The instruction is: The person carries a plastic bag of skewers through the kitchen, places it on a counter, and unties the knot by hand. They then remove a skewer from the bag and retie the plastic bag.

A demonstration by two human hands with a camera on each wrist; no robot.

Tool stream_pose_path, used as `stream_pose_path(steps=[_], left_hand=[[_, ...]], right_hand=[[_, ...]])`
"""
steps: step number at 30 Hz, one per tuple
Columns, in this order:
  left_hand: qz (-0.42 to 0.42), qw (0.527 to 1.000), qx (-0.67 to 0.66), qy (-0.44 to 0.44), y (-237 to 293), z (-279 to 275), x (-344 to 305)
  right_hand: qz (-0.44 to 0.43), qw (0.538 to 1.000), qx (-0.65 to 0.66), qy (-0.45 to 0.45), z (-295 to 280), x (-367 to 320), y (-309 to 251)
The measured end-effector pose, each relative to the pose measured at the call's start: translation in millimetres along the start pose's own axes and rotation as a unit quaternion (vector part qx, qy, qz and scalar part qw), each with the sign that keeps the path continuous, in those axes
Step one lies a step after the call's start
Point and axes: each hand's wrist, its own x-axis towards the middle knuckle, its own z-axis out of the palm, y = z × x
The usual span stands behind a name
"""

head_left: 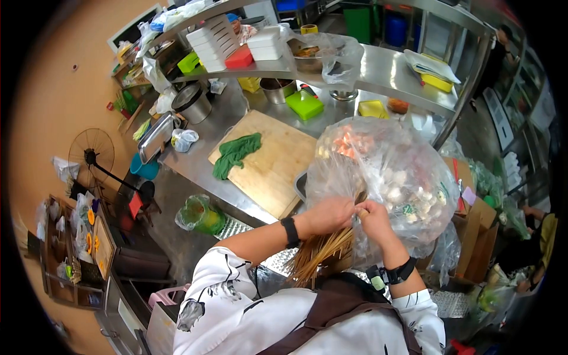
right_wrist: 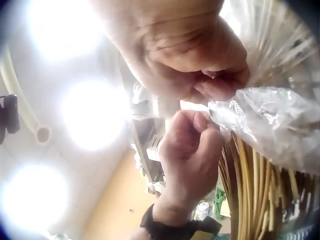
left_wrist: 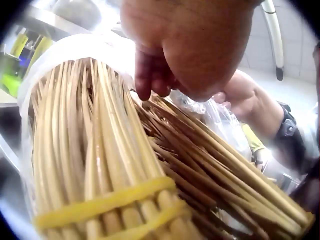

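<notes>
A large clear plastic bag (head_left: 408, 177) bulges over the counter, with pale and orange food showing through it. Long thin wooden sticks (head_left: 322, 254) stick out of its mouth toward the person. A yellow rubber band (left_wrist: 107, 202) wraps one bundle of them in the left wrist view. My left hand (head_left: 332, 214) pinches the gathered plastic at the mouth, just above the sticks. Right beside it, my right hand (head_left: 374, 221) pinches the same plastic with thumb and curled fingers. In the right wrist view, both hands meet at the bag's crumpled edge (right_wrist: 260, 107).
Left of the bag lies a wooden cutting board (head_left: 272, 160) with a green cloth (head_left: 236, 155) on it. Pots (head_left: 192, 103) and a green container (head_left: 305, 105) stand behind. A raised steel shelf (head_left: 378, 77) spans the back. Cardboard boxes (head_left: 476, 236) stand at the right.
</notes>
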Motion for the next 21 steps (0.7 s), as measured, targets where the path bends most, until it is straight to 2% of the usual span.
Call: stream_pose_path(steps=[1, 5, 7, 8, 10, 11, 12, 14, 15, 16, 20, 21], left_hand=[[0.003, 1.0, -0.009, -0.019, 0.8, -2.3, -0.8], [-0.045, 0.995, -0.092, -0.011, 2.2, -2.7, -1.2], [-0.028, 0.993, -0.096, 0.055, 6.2, -9.5, 6.9], [-0.029, 0.993, -0.101, 0.054, 5.5, -7.6, 5.9], [-0.015, 0.991, -0.133, -0.009, 2.5, -5.5, 5.8], [-0.022, 0.992, -0.125, -0.016, 3.8, -7.7, 4.5], [-0.024, 0.993, -0.113, -0.011, 9.1, -12.1, 7.4], [-0.042, 0.994, -0.098, -0.024, 12.0, -10.7, 11.0], [-0.027, 0.995, -0.094, -0.017, 10.8, -6.1, 11.4], [-0.035, 0.995, -0.085, -0.031, 16.4, -8.8, 15.7], [-0.017, 0.999, -0.046, -0.01, 23.9, -2.8, 19.1], [-0.01, 0.999, -0.046, 0.004, 24.8, -0.2, 19.2]], right_hand=[[0.044, 0.998, 0.036, -0.004, -0.8, 0.2, -1.3], [0.018, 1.0, 0.021, -0.012, -0.7, -1.6, -0.7], [-0.005, 0.999, 0.042, -0.007, 0.5, -5.6, -3.1], [0.0, 0.999, 0.041, -0.006, 0.6, -7.7, -7.3], [0.004, 0.999, 0.041, -0.009, -2.0, -12.6, -17.6], [-0.038, 0.998, 0.048, 0.001, 2.3, -6.4, -0.9], [-0.118, 0.993, -0.008, 0.026, 3.3, -3.4, 7.9], [-0.087, 0.996, -0.013, 0.022, 3.0, -2.6, 2.5], [-0.097, 0.992, 0.068, 0.036, 12.6, 5.2, 20.2], [-0.016, 1.0, 0.023, -0.01, 5.1, 2.4, 8.0], [-0.066, 0.996, -0.006, 0.054, 16.0, 13.9, 23.1], [-0.043, 0.998, -0.001, 0.05, 12.8, 11.3, 18.5]])
